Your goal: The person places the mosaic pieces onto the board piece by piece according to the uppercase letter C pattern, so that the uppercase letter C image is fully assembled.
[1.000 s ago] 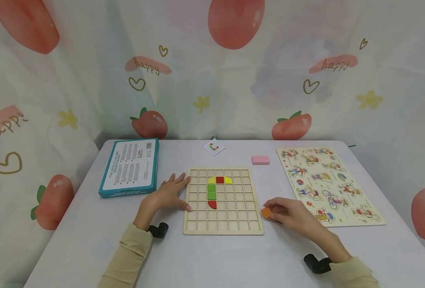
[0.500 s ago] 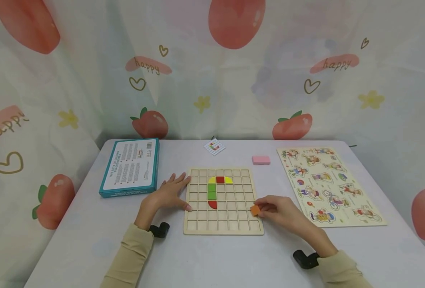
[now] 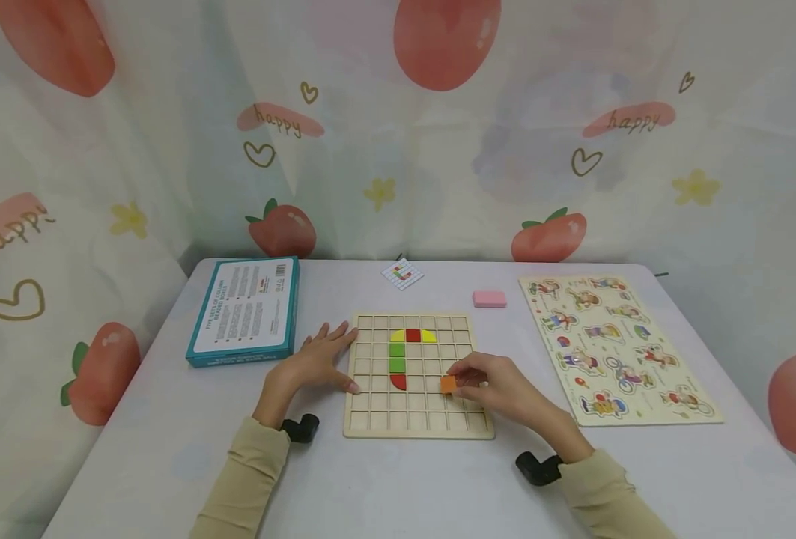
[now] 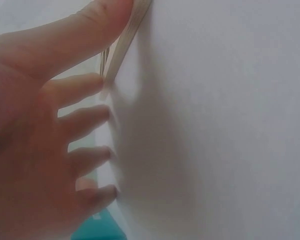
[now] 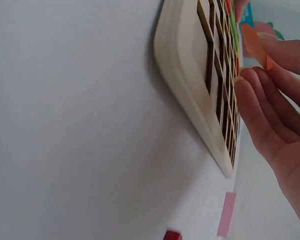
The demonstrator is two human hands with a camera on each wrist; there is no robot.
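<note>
A wooden grid board (image 3: pixel 419 435) lies flat on the table. Set into its cells are two green squares (image 3: pixel 397 357), a red square (image 3: pixel 413 336), a red quarter-round (image 3: pixel 399 382) and two yellow quarter-rounds (image 3: pixel 429 337). My right hand (image 3: pixel 500 383) pinches an orange square block (image 3: pixel 448 385) between thumb and fingers, over the right half of the board. In the right wrist view the orange block (image 5: pixel 254 44) looks tilted above the grid. Spread and fairly straight, the fingers of my left hand (image 3: pixel 311 365) rest along the board's left edge, with the thumb on its rim.
A teal box (image 3: pixel 242 311) lies at the left. Behind the board are a small patterned card (image 3: pixel 402 274) and a pink block (image 3: pixel 489 299). A picture puzzle board (image 3: pixel 616 352) lies at the right. Low in the right wrist view shows a red block (image 5: pixel 173 235).
My right hand has carried the orange block leftward, from beside the board's right edge to over its grid. My left hand stays in place.
</note>
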